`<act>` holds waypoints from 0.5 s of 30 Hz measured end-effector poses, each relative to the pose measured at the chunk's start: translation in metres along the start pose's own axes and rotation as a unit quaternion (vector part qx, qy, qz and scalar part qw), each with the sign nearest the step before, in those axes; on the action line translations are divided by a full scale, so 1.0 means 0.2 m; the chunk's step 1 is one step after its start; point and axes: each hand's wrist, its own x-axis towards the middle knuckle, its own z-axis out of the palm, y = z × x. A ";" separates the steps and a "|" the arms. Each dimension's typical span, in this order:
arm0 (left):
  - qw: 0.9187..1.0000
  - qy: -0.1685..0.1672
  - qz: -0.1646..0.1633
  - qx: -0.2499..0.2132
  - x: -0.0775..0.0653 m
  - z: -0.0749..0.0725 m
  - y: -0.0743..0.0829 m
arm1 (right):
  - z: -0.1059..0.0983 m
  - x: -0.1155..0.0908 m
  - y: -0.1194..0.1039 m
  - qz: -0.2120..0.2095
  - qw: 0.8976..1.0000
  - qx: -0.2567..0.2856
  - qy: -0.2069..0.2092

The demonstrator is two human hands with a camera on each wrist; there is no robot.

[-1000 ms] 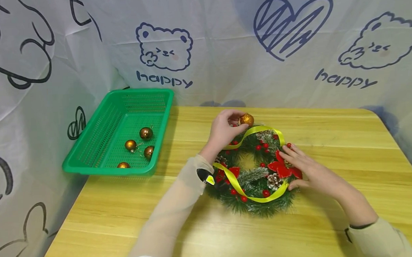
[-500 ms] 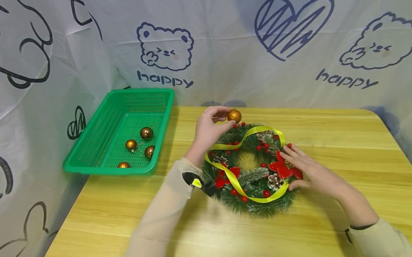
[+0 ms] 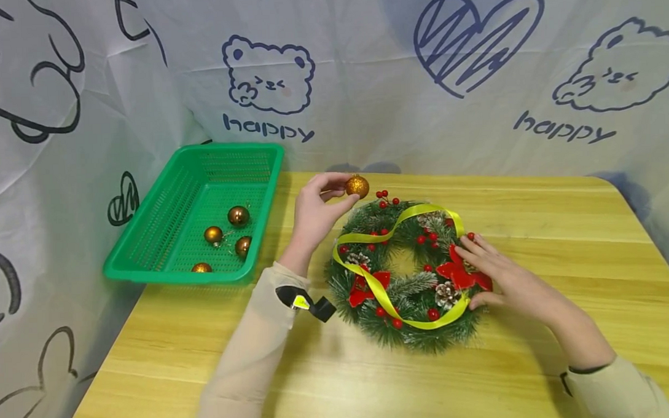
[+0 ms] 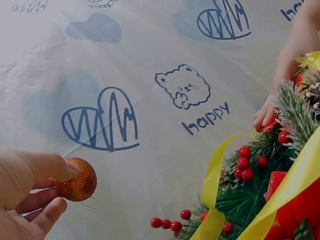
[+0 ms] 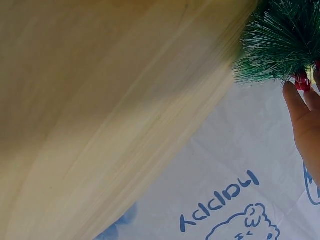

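Note:
My left hand pinches a glittery orange-gold Christmas ball between thumb and fingers, off the upper left of the wreath. In the left wrist view a thin loop of thread hangs from the ball. The green Christmas wreath lies on the table, dressed with red berries, pine cones, red flowers and a yellow ribbon. On its right side rests my right hand, fingers extended over a red flower. The right wrist view shows that hand's thumb against the needles.
A green plastic basket stands on the left of the wooden table, with several gold and brown balls inside, one of them a shiny brown ball. Behind the table hangs a white cloth with drawn bears and hearts.
My left hand has moved left with the ball, away from the wreath's top, uncovering the berries and the left red flower. The right hand and wreath have stayed in place.

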 end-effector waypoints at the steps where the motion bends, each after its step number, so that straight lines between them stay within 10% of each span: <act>1: 1.000 0.003 0.001 0.000 0.00 -0.01 0.00 | 0.00 0.00 0.00 0.000 1.000 -0.001 0.000; 15: 0.999 0.051 -0.001 0.016 -0.03 -0.21 -0.04 | 0.00 0.00 -0.01 0.003 1.000 0.005 -0.001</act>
